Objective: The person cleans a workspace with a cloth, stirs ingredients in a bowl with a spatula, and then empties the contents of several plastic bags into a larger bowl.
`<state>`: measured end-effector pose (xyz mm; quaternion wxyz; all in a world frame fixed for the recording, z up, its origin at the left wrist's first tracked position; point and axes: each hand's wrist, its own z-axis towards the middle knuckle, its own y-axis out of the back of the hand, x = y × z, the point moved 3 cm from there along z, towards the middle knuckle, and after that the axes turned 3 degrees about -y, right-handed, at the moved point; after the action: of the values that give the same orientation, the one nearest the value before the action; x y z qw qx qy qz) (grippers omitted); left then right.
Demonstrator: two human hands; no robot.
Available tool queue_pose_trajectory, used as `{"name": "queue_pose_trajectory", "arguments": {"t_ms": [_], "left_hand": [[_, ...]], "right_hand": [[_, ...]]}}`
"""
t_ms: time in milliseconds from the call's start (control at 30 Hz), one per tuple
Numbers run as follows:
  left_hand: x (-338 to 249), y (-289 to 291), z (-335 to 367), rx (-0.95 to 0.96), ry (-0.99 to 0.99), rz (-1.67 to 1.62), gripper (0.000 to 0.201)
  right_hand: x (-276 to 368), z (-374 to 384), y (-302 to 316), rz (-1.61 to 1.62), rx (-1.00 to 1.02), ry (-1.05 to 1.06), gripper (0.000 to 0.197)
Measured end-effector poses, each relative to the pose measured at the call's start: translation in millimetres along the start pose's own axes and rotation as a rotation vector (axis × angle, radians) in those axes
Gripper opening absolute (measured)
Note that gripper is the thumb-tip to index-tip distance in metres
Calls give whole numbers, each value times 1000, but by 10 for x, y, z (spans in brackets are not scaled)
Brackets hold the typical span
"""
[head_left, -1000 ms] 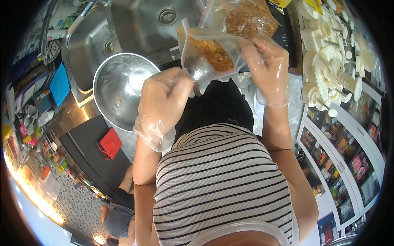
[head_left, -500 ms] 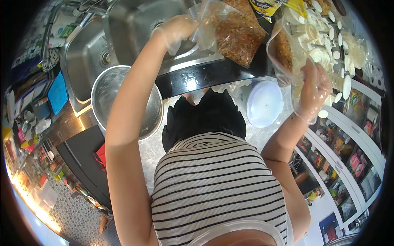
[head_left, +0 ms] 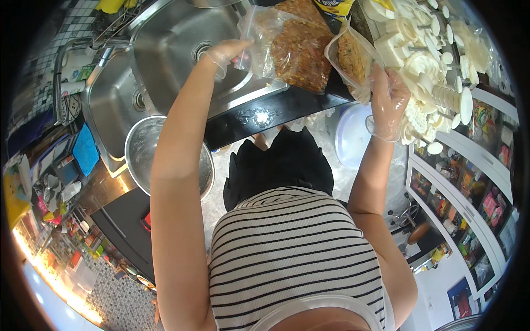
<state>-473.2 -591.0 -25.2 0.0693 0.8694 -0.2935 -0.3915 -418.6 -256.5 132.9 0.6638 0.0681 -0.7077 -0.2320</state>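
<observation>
Both my hands wear clear plastic gloves. At the sink's edge, my left hand (head_left: 229, 52) is closed on the side of a clear zip bag (head_left: 256, 47), its fingertips partly hidden by the plastic. That bag lies flat, filled with a reddish-brown chunky food mixture (head_left: 301, 54). My right hand (head_left: 388, 99) pinches the edge of a second clear zip bag (head_left: 353, 59), which is tilted and holds a similar brownish mixture. Behind the flat bag, more of this mixture (head_left: 301, 8) shows at the frame's top.
A double steel sink (head_left: 165, 49) lies at the far left, with a large metal bowl (head_left: 141, 146) below it. White plastic molds (head_left: 428, 60) crowd the right of the black counter (head_left: 248, 122). A yellow packet (head_left: 334, 8) stands at the back; a whitish round lid (head_left: 353, 135) sits lower down.
My right hand has moved left and slightly up, bringing the second bag closer to the flat one. My left hand stays at the flat bag's side. The whole view has shifted slightly.
</observation>
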Motion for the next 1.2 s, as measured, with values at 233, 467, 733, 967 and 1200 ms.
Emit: {"name": "queue_pose_trajectory", "arguments": {"t_ms": [233, 467, 733, 967, 1200], "left_hand": [[-317, -98, -559, 125, -320, 68, 29], [-494, -850, -1575, 76, -93, 63, 33], [-260, -669, -1343, 182, 5, 299, 37], [130, -183, -689, 40, 80, 186, 47], [230, -108, -13, -122, 188, -261, 56]], "right_hand": [[-9, 30, -74, 49, 6, 75, 16], [-75, 55, -212, 2, -44, 182, 15], [-162, -324, -532, -303, 294, 230, 11], [-205, -304, -396, -232, 262, 276, 16], [-160, -320, -234, -281, 360, 235, 16]]}}
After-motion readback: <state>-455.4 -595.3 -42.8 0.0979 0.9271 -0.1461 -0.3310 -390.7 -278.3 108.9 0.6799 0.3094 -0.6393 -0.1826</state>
